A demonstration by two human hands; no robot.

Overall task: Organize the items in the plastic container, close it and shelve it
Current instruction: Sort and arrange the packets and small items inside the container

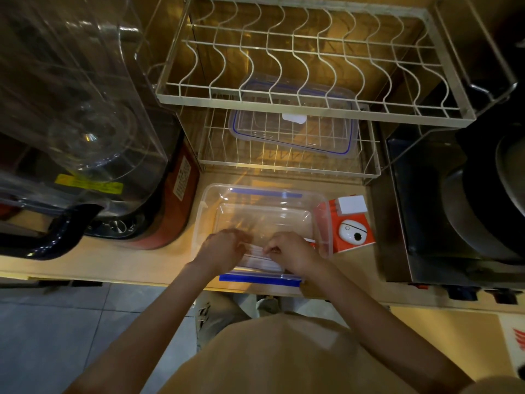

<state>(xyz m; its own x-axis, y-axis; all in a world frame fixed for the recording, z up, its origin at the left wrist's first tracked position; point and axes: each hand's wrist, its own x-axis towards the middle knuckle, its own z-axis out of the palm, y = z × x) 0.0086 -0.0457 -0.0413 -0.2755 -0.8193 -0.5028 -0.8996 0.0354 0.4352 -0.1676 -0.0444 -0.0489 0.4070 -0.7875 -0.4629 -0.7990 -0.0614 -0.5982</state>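
plastic container (pixel 264 214), clear with blue clip flaps on its long sides, sits open on the wooden counter (pixel 113 265) right in front of us, its near edge at the counter's front lip. our left hand (pixel 224 247) and right hand (pixel 292 251) are both inside it at the near wall, fingers curled and pinched on a thin, flat, pale item (pixel 261 258) that lies along that wall; what the item is we cannot tell, as it is blurred and partly hidden. the rest of the container's floor looks bare.

just beside the container's right wall, touching or nearly so, lies an orange box (pixel 353 231) with a white round device pictured on it and a small white block (pixel 352 204) on its far end.

to the left stands a blender (pixel 85 109) with a clear jug and a black handle, on a red base. to the right is a dark appliance (pixel 468 209) whose kind we cannot make out.

beyond the container stands a two-tier wire rack (pixel 284 103). on its lower tier rests the container lid (pixel 295 129), clear with a blue seal line, seen through the bars of the upper tier.
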